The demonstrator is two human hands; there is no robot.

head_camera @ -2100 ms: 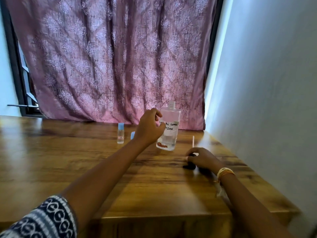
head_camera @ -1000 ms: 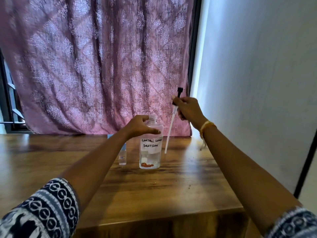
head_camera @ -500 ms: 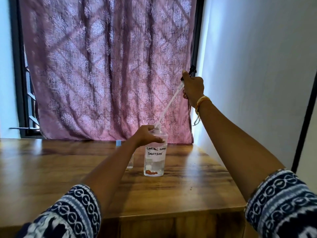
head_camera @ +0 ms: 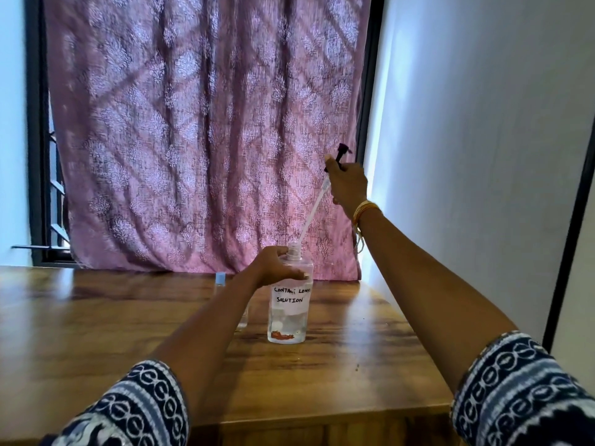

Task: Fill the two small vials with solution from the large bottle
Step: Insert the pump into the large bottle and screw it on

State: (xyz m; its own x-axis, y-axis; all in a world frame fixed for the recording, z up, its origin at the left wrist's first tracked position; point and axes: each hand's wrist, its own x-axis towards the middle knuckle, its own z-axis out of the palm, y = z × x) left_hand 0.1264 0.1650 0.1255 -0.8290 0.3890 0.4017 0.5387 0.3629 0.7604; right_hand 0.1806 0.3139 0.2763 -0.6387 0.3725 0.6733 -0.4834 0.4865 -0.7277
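The large clear bottle (head_camera: pixel 288 320), labelled "contact lens solution", stands upright on the wooden table (head_camera: pixel 347 375). My left hand (head_camera: pixel 277 265) grips its shoulder, just below the open neck. My right hand (head_camera: pixel 347 183) is raised above and to the right, shut on a long syringe (head_camera: pixel 314 209) with a black plunger top. The syringe slants down and its tip sits at the bottle's mouth. A small vial with a blue cap (head_camera: pixel 220 279) stands behind my left forearm, mostly hidden. Another small vial (head_camera: pixel 243 321) shows only as a clear sliver beside that forearm.
A pink patterned curtain (head_camera: pixel 199 133) hangs right behind the table's far edge. A white wall (head_camera: pixel 467 156) runs close along the table's right side. The table's front edge (head_camera: pixel 322 416) lies near my elbows.
My right hand picked the syringe up off the table, raised it and brought its tip to the bottle's mouth. My left hand has kept hold of the bottle.
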